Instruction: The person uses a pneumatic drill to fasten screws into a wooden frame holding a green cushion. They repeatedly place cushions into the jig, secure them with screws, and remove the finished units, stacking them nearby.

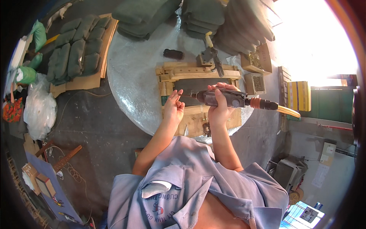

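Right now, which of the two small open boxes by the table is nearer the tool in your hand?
The lower small box, just above the tool; the other box sits farther up.

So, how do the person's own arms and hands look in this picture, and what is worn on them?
Both forearms are bare, and the left hand and right hand wear no gloves. No watch, ring or bracelet shows. The short sleeves of a light blue-grey collared shirt end near the elbows. The shirt has a chest pocket with red and blue printing below it.

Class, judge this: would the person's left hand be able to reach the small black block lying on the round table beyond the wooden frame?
Probably yes. The left hand is empty, and the black block lies in the open on the table, with only the low wooden frame between.
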Available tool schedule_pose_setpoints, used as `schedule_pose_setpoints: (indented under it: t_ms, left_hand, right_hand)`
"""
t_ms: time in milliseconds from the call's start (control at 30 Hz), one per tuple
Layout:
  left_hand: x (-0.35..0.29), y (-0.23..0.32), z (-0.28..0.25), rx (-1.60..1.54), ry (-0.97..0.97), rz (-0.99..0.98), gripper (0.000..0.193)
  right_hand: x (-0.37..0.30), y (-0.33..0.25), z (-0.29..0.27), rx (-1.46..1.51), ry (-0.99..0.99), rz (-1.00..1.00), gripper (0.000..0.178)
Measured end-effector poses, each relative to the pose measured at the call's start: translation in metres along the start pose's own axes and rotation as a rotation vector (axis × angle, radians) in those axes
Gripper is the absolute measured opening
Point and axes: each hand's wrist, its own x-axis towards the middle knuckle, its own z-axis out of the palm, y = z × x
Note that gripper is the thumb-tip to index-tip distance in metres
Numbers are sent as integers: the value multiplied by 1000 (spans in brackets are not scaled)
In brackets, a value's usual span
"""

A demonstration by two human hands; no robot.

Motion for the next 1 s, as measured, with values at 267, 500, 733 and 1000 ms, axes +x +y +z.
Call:
schedule_pose_setpoints:
  t_ms: [267,500,733,1000]
  left_hand:
    - [11,4,10,6,66,-25,32]
    - [25,2,-1,39,43,39,24]
    - [7,1,13,279,99,120,19]
    - [22,21,-10,1740,357,1056,86]
  right_hand:
    - [9,14,3,-14,19,32,42]
    - [16,24,9,61,101,80,43]
    - [22,40,5,-23,89,88,41]
    - [33,87,19,-231,-2,12,41]
